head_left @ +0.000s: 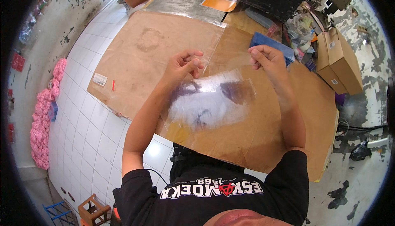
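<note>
Evidently, in the head view, the left hand [188,63] and right hand [265,57] each curl thumb and fingertips close together; whether either pinches clear film, I cannot tell. The clear plastic sheets [210,106] lie bodyward of both, just beside the left hand and left of the right, probably laid flat on the brown covering [288,131] for easy reach by either hand.

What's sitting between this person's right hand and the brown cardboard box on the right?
In the head view, a blue block-shaped bundle, then some jumbled plastic packaging, lie between the right hand and the cardboard box.
</note>
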A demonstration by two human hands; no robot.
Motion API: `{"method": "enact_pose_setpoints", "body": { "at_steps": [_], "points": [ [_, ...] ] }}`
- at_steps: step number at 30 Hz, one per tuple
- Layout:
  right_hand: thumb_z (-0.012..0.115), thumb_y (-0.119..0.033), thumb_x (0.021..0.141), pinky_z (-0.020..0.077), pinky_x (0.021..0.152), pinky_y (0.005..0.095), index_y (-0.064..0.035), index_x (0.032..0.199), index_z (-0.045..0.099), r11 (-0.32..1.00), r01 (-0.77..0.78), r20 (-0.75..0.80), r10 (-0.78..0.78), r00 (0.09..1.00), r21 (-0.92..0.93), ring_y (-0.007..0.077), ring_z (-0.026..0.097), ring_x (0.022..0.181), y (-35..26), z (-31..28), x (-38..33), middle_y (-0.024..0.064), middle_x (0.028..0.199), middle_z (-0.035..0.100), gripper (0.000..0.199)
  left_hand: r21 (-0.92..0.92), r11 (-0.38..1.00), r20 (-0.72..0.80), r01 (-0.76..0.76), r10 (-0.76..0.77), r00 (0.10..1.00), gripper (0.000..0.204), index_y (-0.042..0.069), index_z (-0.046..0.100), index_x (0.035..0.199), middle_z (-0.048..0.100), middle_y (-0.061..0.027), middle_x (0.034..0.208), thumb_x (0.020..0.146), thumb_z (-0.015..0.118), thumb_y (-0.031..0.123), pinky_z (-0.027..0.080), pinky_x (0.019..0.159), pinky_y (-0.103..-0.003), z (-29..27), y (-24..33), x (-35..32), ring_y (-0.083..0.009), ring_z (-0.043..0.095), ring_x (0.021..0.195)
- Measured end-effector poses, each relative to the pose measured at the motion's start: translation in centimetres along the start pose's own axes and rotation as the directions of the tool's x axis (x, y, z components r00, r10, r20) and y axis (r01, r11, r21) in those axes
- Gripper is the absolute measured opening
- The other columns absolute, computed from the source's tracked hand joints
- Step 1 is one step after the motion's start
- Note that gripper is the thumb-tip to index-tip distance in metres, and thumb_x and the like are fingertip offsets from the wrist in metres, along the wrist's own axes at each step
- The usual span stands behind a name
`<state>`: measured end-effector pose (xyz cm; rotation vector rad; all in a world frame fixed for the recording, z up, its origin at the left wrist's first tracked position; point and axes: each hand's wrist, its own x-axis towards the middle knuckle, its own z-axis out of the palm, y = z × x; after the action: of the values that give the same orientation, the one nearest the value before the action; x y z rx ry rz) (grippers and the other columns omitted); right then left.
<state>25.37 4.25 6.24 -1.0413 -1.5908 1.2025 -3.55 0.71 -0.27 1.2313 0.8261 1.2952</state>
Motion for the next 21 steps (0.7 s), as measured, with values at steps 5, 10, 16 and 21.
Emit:
{"method": "enact_pose_setpoints", "body": {
  "at_steps": [5,10,16,21],
  "points": [
    [0.060,-0.018,0.093,0.0478,0.057,0.0210,0.0002,0.097,0.067,0.999,0.031,-0.025,-0.030,0.999,0.008,0.0065,0.057,0.063,-0.3,-0.1,0.0,0.0018,0.074,0.064,0.020,0.073,0.997,-0.055,0.034,-0.030,0.998,0.024,-0.001,0.064,0.096,0.061,-0.0058,0.071,0.095,0.057,0.022,0.050,0.055,-0.026,-0.6,-0.4,0.1,-0.0119,0.059,0.059],
    [0.059,-0.018,0.094,0.0480,0.057,0.0209,-0.0003,0.098,0.067,0.998,0.061,-0.095,-0.058,0.994,0.027,0.0059,0.056,0.064,-0.4,-0.5,0.0,0.0015,0.075,0.064,0.020,-0.049,0.999,-0.236,-0.009,-0.003,0.972,0.033,0.001,0.062,0.085,0.060,-0.0050,0.068,0.098,0.051,0.029,0.049,0.053,-0.025,-1.2,-0.4,0.5,-0.0114,0.058,0.058],
    [0.060,-0.019,0.094,0.0483,0.058,0.0207,-0.0009,0.099,0.067,0.997,0.024,-0.102,-0.016,0.995,0.071,0.0058,0.056,0.063,-0.7,-0.6,-0.1,0.0013,0.076,0.064,0.020,-0.066,0.998,-0.234,-0.009,-0.006,0.972,0.038,0.003,0.061,0.081,0.059,-0.0048,0.065,0.099,0.048,0.034,0.048,0.051,-0.025,-1.1,-0.4,0.5,-0.0112,0.057,0.057],
    [0.060,-0.019,0.093,0.0468,0.057,0.0208,-0.0008,0.099,0.067,0.994,0.011,-0.099,-0.001,0.995,0.107,0.0062,0.056,0.062,-0.6,-0.6,-0.1,0.0010,0.076,0.064,0.020,0.007,1.000,-0.235,-0.009,0.010,0.972,0.037,0.003,0.061,0.082,0.059,-0.0047,0.065,0.099,0.049,0.034,0.048,0.051,-0.025,-0.8,-0.3,0.4,-0.0113,0.058,0.057]
  ]
}}
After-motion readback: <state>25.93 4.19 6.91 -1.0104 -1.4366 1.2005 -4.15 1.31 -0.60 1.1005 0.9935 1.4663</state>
